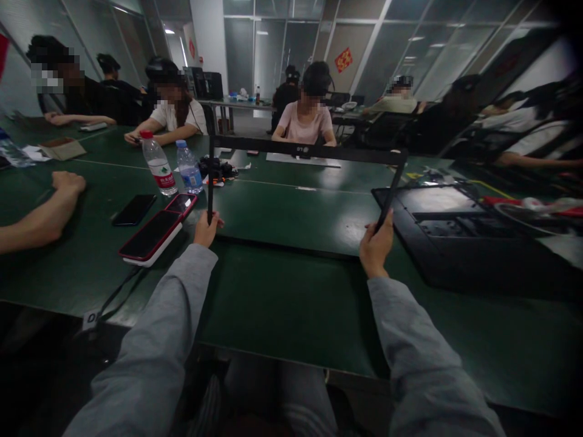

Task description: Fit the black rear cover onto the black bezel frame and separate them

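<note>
Black rectangular bezel frame (273,146), LG mark on its far bar, held in both hands over the green table (291,303); open middle, table seen straight through. Left hand (207,230) closed round the left side bar, low, by the near corner. Right hand (377,246) gripping the right side bar, also toward its lower end. Far bar is raised, so frame tilts up; can't tell if near bar touches the table. Both forearms in grey sleeves.

Left of frame: red-edged device (152,233) on a white base, dark strap (119,295) running off the near table edge; black phone (134,210) flat just beside it. Behind those, red-capped bottle (158,167) and blue-capped bottle (189,167), both upright, near each other. Dark small parts (223,170) by the blue-capped one.

Right of frame: large black panel (483,243) lying on the table, near the right hand; details murky toward the dark edge.

Co-worker's forearm (45,218) rests on table at far left. Person in pink shirt (307,121) sits across.
</note>
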A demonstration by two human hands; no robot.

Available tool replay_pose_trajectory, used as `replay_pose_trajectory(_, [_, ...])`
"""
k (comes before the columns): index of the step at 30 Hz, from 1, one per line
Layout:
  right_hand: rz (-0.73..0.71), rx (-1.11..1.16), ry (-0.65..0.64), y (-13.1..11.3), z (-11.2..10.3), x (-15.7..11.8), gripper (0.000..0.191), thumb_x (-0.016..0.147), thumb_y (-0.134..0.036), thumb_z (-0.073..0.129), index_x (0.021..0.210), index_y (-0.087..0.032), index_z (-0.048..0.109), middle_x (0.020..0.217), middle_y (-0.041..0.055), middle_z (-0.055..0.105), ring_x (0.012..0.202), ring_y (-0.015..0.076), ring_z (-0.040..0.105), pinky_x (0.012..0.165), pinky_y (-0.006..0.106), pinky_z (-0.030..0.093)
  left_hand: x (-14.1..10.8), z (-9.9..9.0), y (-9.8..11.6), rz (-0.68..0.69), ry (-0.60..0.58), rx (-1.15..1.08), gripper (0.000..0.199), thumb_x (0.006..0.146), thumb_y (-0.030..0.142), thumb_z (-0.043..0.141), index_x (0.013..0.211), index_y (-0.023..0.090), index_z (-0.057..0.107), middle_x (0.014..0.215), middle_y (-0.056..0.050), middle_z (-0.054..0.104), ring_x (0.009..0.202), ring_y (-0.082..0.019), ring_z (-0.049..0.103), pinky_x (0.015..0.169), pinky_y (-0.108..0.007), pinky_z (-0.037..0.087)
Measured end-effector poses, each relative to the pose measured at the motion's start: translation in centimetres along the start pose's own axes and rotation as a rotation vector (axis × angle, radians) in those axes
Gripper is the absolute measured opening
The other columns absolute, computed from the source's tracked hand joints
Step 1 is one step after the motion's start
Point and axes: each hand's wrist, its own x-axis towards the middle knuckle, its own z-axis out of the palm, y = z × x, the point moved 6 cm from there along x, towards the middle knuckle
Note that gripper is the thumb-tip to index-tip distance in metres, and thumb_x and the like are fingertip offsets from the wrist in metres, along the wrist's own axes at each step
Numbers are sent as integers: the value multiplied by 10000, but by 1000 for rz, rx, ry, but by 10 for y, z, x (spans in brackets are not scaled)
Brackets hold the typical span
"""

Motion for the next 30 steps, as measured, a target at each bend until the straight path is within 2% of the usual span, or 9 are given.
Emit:
replay_pose_trajectory(3, [98, -26, -126, 20, 17, -2, 733, 952, -405, 443, 1570, -29, 324, 1235, 237, 638, 1204, 358, 588, 1071, 530, 444, 1, 0, -3, -67, 4, -28, 347, 917, 549, 571, 972, 206, 555, 684, 19, 610, 524, -132, 573, 568, -283, 491])
replay_pose_trajectory(6, [146, 4, -287, 38, 36, -7, 678, 871, -394, 526, 1461, -60, 498, 1071, 188, 696, 1033, 342, 657, 978, 519, 509, 2, -3, -8, -93, 8, 38, 296, 887, 501, 590, 878, 206, 580, 629, 25, 574, 473, -128, 522, 513, -275, 430])
replay_pose_trajectory(9, [159, 61, -308, 49, 43, -9, 549, 820, -379, 558, 1298, -123, 648, 997, 142, 721, 946, 300, 679, 939, 485, 536, 2, -5, -11, -99, -11, 155, 260, 889, 445, 554, 830, 203, 627, 619, -3, 601, 515, -163, 556, 576, -307, 457])
replay_pose_trajectory(11, [172, 96, -286, 53, 43, -7, 522, 807, -369, 571, 1256, -124, 673, 1010, 144, 734, 943, 291, 687, 935, 477, 542, 1, -7, -10, -67, 2, 258, 242, 887, 408, 544, 854, 206, 672, 677, -32, 655, 644, -209, 630, 684, -339, 499])
replay_pose_trajectory(14, [146, 174, -310, 51, 42, -6, 520, 811, -330, 565, 1272, -110, 665, 1079, 157, 743, 995, 285, 698, 959, 468, 544, -1, -11, -5, 1, 72, 439, 260, 875, 375, 563, 973, 212, 740, 902, -92, 732, 941, -285, 680, 879, -397, 507])
replay_pose_trajectory(16, [111, 205, -328, 48, 42, -6, 507, 824, -302, 552, 1284, -118, 663, 1121, 154, 743, 1052, 281, 696, 992, 467, 535, -2, -11, -4, 23, 82, 535, 315, 883, 375, 559, 1051, 205, 764, 1034, -131, 726, 1048, -319, 661, 947, -431, 491])
replay_pose_trajectory(22, [90, 80, -310, 50, 42, -8, 482, 857, -286, 532, 1287, -134, 689, 1236, 165, 719, 1173, 311, 659, 1071, 518, 489, -1, -7, -11, 43, 34, 649, 366, 880, 414, 579, 1094, 212, 797, 1097, -152, 671, 1102, -340, 619, 1004, -470, 475])
replay_pose_trajectory(30, [119, 37, -365, 51, 44, -11, 499, 867, -283, 522, 1324, -164, 680, 1260, 146, 718, 1157, 312, 672, 1064, 525, 495, -1, -6, -15, 36, 24, 644, 384, 862, 420, 615, 1136, 220, 794, 1103, -148, 635, 1114, -345, 597, 1007, -475, 470])
